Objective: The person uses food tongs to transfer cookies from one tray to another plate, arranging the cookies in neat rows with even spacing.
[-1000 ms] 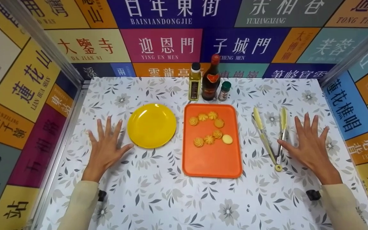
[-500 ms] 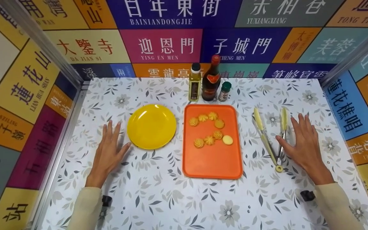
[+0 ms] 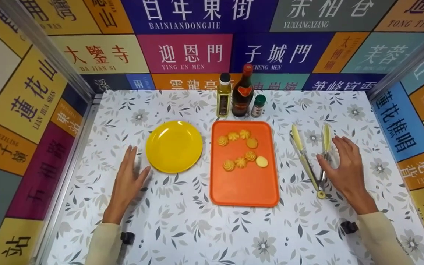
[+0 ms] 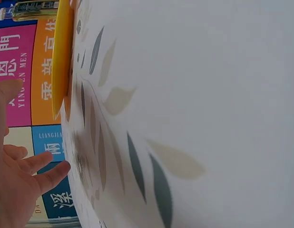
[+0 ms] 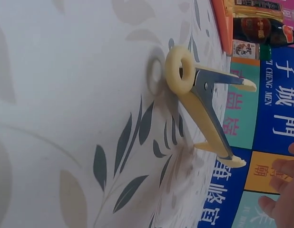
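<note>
My left hand (image 3: 127, 184) is just left of a round yellow plate (image 3: 174, 147), its thumb toward the rim and its fingers extended, holding nothing. My right hand (image 3: 346, 171) is beside the right arm of a pair of tongs (image 3: 320, 180), fingers slightly bent and thumb near that arm. In the right wrist view the tongs (image 5: 204, 99) lie spread apart, with a pale yellow ring at the hinge end, and the fingers (image 5: 280, 185) show at the right edge. Between plate and tongs lies an orange tray (image 3: 244, 187) bearing several piped cookies (image 3: 240, 162) and a smooth pale oval piece (image 3: 262, 161).
Behind the tray stand an oil bottle (image 3: 223, 96), a dark red-capped bottle (image 3: 243, 92) and a small green-capped shaker (image 3: 258, 106). Lettered panels (image 3: 193, 53) wall in the back and both sides of the flower-patterned table (image 3: 197, 235).
Both hands have turned from flat, spread fingers to a more edge-on pose with fingers closer together. They have shifted slightly inward. Plate, tray and tongs stay in place.
</note>
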### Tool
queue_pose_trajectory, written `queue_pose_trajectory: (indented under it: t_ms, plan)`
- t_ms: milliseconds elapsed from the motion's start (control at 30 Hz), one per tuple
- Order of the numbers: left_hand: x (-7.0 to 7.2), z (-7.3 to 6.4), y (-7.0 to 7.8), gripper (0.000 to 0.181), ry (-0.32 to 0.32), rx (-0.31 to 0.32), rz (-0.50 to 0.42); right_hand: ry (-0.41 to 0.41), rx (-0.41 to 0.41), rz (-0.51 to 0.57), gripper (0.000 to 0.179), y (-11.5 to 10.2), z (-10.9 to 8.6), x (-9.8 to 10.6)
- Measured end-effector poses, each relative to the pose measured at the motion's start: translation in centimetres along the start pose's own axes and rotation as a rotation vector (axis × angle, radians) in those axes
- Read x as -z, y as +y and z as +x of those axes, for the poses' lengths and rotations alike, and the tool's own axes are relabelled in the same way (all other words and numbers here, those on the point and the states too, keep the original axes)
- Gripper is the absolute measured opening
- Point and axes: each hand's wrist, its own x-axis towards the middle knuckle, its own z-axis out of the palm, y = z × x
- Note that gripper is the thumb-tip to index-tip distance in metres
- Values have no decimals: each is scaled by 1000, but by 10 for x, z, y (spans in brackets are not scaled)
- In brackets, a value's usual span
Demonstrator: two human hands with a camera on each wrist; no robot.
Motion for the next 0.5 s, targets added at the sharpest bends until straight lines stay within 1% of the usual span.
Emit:
queue_pose_trajectory:
  t_ms: [100,200,300,400,500]
  plan:
    - [-1,-1,-1,81,5,12,-49,9,-1,29,69,-2,1,-4]
    - [-3,0,-1,75,17,7,-106,14,-1,46,70,-5,2,-7]
    - [-4,1,-2,70,30,6,-152,3,-21,55,72,-8,1,-11]
    - [-5,1,-1,67,38,37,-193,-24,-63,62,76,-10,0,-14]
    - [-6,1,0,66,42,89,-271,-53,-100,69,80,-13,-3,-17]
